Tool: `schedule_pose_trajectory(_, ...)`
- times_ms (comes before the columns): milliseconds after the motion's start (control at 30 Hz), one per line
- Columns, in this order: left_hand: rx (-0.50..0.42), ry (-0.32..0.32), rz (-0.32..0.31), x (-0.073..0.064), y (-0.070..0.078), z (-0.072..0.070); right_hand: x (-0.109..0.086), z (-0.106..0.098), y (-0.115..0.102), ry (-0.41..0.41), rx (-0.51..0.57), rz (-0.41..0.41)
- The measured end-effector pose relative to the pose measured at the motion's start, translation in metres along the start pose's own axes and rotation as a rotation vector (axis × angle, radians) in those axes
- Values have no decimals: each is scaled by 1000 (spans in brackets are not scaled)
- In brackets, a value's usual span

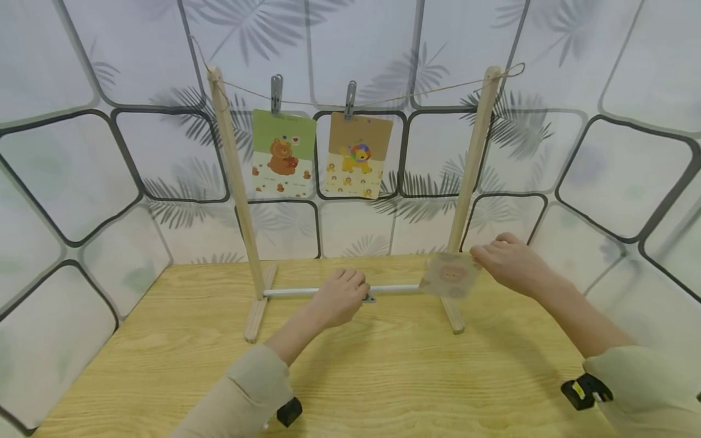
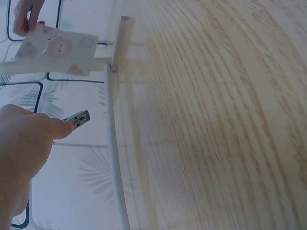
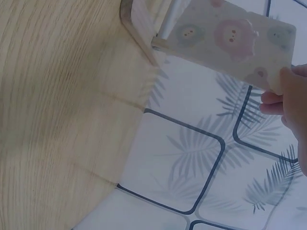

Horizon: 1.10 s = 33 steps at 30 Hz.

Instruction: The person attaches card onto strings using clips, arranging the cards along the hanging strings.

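In the head view my left hand (image 1: 342, 296) is above the table near the rack's crossbar, pinching a grey clothespin (image 2: 80, 119) whose end sticks out past the fingertips. My right hand (image 1: 506, 263), at the right post, pinches a pale card (image 1: 450, 275) by its edge. Pink and grey animal faces are printed on this card, as the right wrist view shows. From the string (image 1: 421, 94) hang a green bear card (image 1: 283, 155) and a brown-and-cream lion card (image 1: 358, 157). Each is clipped at its top by a grey clothespin (image 1: 350, 99).
Two wooden posts, one on the left (image 1: 235, 176) and one on the right (image 1: 472, 164), hold the string and stand on wooden feet. A white crossbar (image 1: 290, 293) joins them low down. Behind the wooden table (image 1: 350, 377) hangs a leaf-patterned cloth (image 1: 367, 48).
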<state>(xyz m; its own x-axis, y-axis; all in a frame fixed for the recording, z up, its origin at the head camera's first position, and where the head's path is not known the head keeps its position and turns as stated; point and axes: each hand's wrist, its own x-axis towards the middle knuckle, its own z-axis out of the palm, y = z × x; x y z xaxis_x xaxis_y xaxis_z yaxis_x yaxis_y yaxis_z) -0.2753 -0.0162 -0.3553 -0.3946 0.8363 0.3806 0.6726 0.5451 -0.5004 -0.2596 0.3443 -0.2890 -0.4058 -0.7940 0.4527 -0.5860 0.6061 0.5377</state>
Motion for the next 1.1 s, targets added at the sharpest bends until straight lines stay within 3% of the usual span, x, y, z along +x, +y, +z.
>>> schedule_pose_trajectory(167, -9, -17, 1, 0, 1, 1, 8, 7, -4, 66, -12, -22)
schedule_pose_trajectory(300, -20, 5, -10, 0, -1, 1, 12, 10, -5, 109, -25, -24)
schedule_pose_trajectory(700, -108, 99, -71, 4, -14, -8, 16, 17, -6, 159, -26, 16)
schedule_pose_trajectory(1100, -79, 249, -113, 10, -32, -22, 22, 17, -6, 244, -44, 45)
